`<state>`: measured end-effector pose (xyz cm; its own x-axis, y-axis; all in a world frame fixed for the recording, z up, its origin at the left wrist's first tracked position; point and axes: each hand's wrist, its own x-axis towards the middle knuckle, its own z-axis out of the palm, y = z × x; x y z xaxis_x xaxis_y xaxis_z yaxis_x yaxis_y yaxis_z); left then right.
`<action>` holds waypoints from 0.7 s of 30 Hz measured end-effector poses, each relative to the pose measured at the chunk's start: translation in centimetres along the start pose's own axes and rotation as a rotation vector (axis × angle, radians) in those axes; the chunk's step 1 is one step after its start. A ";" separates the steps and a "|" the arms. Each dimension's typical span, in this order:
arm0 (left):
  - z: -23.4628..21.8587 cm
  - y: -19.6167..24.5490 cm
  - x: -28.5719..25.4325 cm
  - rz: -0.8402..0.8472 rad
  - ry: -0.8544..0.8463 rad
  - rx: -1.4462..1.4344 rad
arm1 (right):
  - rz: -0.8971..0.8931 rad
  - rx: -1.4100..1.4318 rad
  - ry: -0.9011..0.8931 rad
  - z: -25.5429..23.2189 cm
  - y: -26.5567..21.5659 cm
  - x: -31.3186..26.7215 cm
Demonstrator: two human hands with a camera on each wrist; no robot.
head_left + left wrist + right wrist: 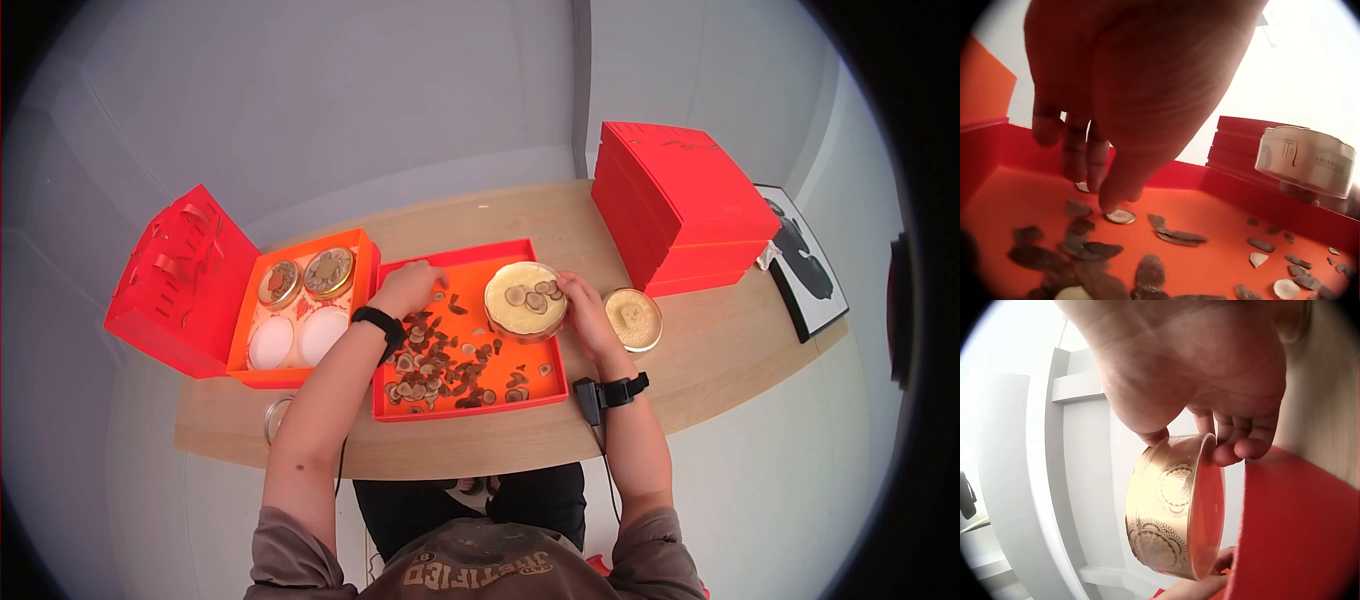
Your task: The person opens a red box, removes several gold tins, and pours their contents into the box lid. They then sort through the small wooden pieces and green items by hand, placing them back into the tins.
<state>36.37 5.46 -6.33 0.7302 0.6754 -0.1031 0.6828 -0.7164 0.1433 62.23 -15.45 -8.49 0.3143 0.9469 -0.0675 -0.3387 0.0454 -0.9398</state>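
Note:
In the head view, an orange tray with a red rim point(553, 388) holds many scattered dark and pale slices point(430, 372). My left hand point(408, 288) reaches down inside its back left part. Its fingertips point downward in the left wrist view, one at the edge of a pale slice point(1120, 217) on the tray floor. Over the tray's right side, my right hand point(590, 318) grips a round gold tin point(520, 312) by its edge. Several slices point(535, 296) lie on the tin's pale top. The right wrist view shows thumb and fingers pinching the tin point(1169, 506).
Left of the tray stands an open orange box point(240, 350) with two slice-filled tins and two round white pieces. Another round tin point(633, 320) sits right of my right hand. Stacked red boxes point(680, 200) and a framed picture point(808, 275) occupy the back right.

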 end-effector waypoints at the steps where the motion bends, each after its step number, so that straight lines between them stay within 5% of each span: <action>1: -0.2 0.3 -0.1 -0.004 -0.029 0.018 | -0.001 -0.004 -0.001 -0.1 0.1 0.1; 21: -2.0 1.8 -0.8 0.006 0.026 -0.010 | 0.010 -0.069 -0.016 -0.2 0.1 0.2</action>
<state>36.98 3.97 -4.07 0.7331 0.6758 -0.0763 0.6784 -0.7185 0.1535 62.38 -15.35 -8.67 0.2970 0.9521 -0.0727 -0.2799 0.0140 -0.9599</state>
